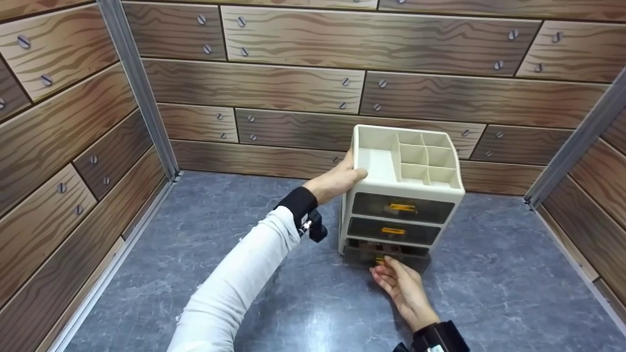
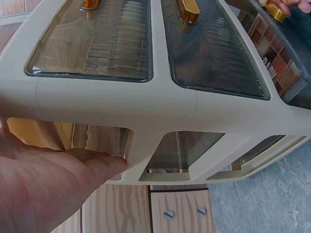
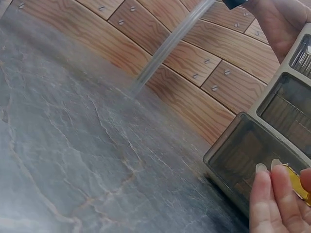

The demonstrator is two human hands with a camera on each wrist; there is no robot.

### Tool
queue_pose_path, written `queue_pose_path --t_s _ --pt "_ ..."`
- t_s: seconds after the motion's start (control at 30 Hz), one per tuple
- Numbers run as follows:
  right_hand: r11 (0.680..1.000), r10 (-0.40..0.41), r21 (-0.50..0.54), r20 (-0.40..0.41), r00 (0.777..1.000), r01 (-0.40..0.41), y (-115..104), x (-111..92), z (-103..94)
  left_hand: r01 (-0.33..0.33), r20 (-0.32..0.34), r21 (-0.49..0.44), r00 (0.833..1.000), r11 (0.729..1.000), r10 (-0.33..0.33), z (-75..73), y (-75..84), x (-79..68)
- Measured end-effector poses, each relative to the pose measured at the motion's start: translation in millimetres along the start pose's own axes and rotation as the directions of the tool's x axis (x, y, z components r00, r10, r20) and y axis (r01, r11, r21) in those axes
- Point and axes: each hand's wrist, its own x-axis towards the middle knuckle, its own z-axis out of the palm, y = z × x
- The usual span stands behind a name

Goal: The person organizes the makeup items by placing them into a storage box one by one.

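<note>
A cream desktop drawer organizer (image 1: pixel 408 188) stands on the floor, with three dark see-through drawers bearing amber handles. The bottom drawer (image 1: pixel 413 261) is partly pulled out, with small reddish items showing inside, too unclear to name. My right hand (image 1: pixel 406 291) pinches that drawer's amber handle (image 3: pixel 296 184) between thumb and fingers. Higher up, my left hand (image 1: pixel 337 181) grips the organizer's left side, its thumb over the top edge. In the left wrist view, the left hand (image 2: pixel 53 179) lies against the side frame at a window opening. The upper two drawers are closed.
The organizer's top has one large bay and several small compartments (image 1: pixel 415 171). Grey marbled flooring (image 1: pixel 195 274) surrounds it. Wood-patterned panels (image 1: pixel 293 88) rise behind and at both sides, with metal corner posts (image 1: pixel 142 88).
</note>
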Motion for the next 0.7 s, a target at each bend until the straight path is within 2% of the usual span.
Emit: queue_pose_path --t_s 0.23,0.43,0.7 --pt "1.000 -0.008 0.013 0.016 1.000 0.008 -3 10 5.8 -0.004 -0.040 -0.007 0.999 1.000 0.004 -1.6 2.0 -2.3" --pt "0.999 -0.010 0.036 0.028 1.000 0.009 -5 18 3.0 -0.022 -0.029 -0.031 0.999 0.999 0.021 3.0 0.0 -2.4" --pt "1.000 0.012 0.023 0.051 0.999 -0.013 -4 24 -1.5 -0.019 -0.048 -0.024 0.999 1.000 0.018 3.8 -2.8 -4.8"
